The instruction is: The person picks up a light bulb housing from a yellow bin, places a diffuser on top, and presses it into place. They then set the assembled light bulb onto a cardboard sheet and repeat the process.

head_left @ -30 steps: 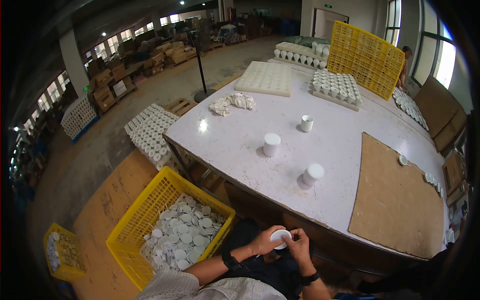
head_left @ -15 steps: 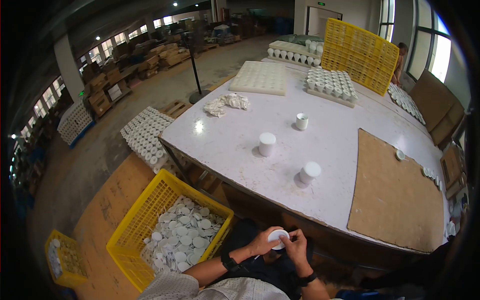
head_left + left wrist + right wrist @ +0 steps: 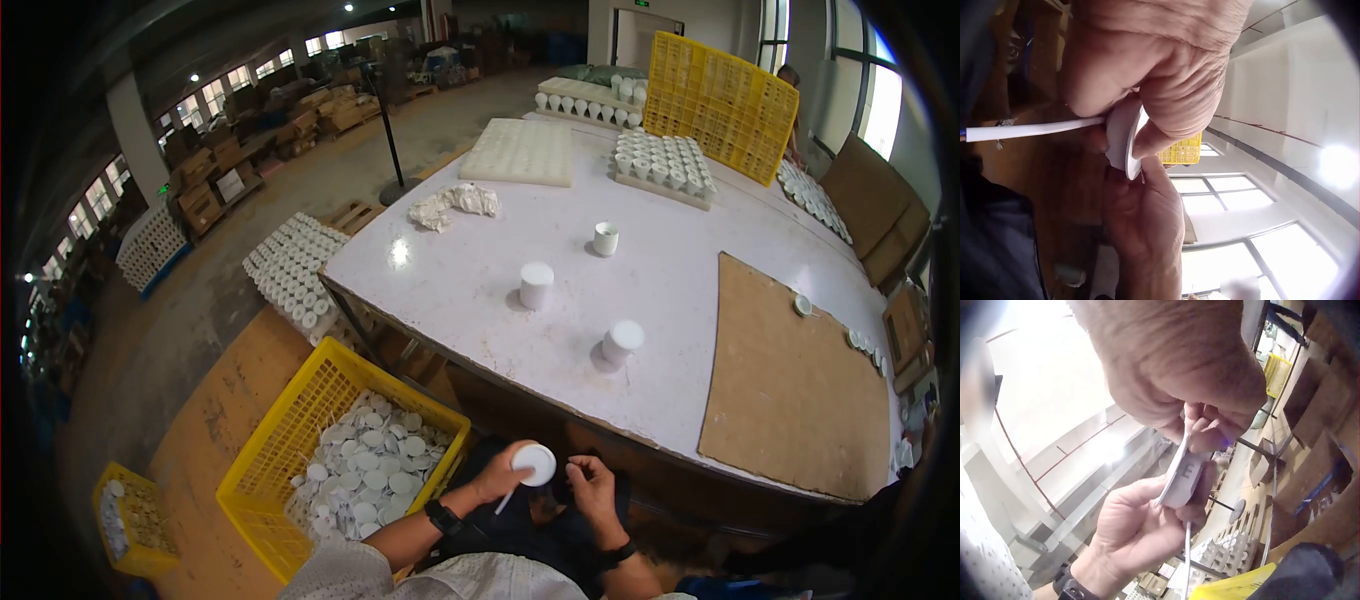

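Observation:
My left hand grips a round white cap by its rim, its flat face turned up in the head view. A thin white tube hangs from the cap. The right hand is just right of the cap, a narrow gap between them, its fingers curled. In the right wrist view the curled right fingers overlap the upper edge of the cap, which bears a dark mark on its side. Whether they pinch anything small is hidden.
A yellow basket full of white caps is at the left. On the table stand two white cylinders, a small cup, crumpled paper and a cardboard sheet. A person sits beyond the yellow crate.
The left hand has moved slightly left and up with the cap, whose tube now shows. The right hand, earlier touching the cap, is now apart from it in the head view.

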`<state>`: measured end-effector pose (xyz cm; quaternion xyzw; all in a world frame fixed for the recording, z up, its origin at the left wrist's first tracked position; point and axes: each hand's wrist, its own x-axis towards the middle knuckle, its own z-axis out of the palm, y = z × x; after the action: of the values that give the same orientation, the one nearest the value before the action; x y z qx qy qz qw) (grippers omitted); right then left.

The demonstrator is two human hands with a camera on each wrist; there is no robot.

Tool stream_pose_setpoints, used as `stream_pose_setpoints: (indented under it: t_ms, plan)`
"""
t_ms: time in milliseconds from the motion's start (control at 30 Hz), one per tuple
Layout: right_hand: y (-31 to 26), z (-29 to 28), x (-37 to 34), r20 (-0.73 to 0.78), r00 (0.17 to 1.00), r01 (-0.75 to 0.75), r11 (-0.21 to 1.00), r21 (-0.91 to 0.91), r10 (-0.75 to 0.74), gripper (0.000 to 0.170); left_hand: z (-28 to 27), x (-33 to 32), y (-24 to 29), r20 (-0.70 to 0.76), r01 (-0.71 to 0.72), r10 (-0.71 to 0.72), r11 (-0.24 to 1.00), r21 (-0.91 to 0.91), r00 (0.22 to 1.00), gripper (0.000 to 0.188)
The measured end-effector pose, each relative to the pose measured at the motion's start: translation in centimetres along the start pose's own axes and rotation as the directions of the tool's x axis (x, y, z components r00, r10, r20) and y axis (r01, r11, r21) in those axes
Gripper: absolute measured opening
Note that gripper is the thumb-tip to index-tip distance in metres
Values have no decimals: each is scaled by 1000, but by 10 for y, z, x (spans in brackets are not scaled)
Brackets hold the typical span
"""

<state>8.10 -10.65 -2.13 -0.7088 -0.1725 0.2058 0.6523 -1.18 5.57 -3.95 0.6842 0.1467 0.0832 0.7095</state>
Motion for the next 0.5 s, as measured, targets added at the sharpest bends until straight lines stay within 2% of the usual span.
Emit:
stream_pose_setpoints:
  t_ms: [33, 67, 100, 133, 167, 200, 233, 267, 300, 333, 367, 400, 433, 500]
  plan:
    - [2, -6, 2, -15, 1000, 18, 999, -30, -18, 12, -10, 0, -13, -106, -30, 21, 996, -87, 994, 43]
    - [0, -13, 3, -35, 999, -38, 997, -65, 36, 13, -24, 0, -19, -194, 8, -17, 999, -49, 981, 38]
    - [5, -19, 6, -62, 998, 20, 994, -106, -27, 12, -43, -1, -26, -255, 61, -63, 998, -16, 965, 33]
    - [-3, -25, 7, -68, 992, 101, 989, -106, -109, 13, -70, -2, -44, -326, 206, -150, 968, 144, 933, 28]
    - [-17, -29, 7, -87, 983, 146, 974, -175, -163, 14, -80, -12, -25, -423, 202, -113, 964, 172, 899, 29]
    - [-15, -34, 7, -112, 984, 123, 984, -125, -138, 15, -113, -14, -57, -433, 240, -39, 875, 420, 900, 28]
    - [-21, -40, 5, -126, 989, 61, 991, -119, -76, 15, -130, -23, -57, -499, 381, -298, 922, 73, 814, 31]
    - [-22, -45, 4, -170, 982, 64, 991, -120, -84, 15, -162, -32, -94, -607, 412, -365, 909, -67, 706, 33]
    - [-20, -51, 4, -196, 975, 81, 989, -126, -105, 15, -194, -44, -109, -507, 410, -397, 907, -93, 765, 40]
    - [-19, -58, 3, -228, 973, 7, 996, -89, -27, 15, -237, -58, -157, -493, 435, -376, 900, 6, 784, 45]
    - [-17, -64, 4, -241, 969, -57, 998, -41, 46, 16, -229, -68, -132, -548, 456, -391, 890, -20, 740, 43]
    - [-16, -67, 0, -271, 962, -50, 998, -46, 35, 17, -244, -88, -137, -554, 500, -413, 866, 6, 723, 50]
    - [-14, -71, -1, -296, 954, -59, 997, -49, 42, 17, -259, -102, -143, -580, 585, -499, 810, -46, 645, 50]
    - [-14, -83, -1, -320, 946, -59, 998, -37, 44, 17, -277, -132, -156, -632, 581, -547, 793, -182, 549, 54]
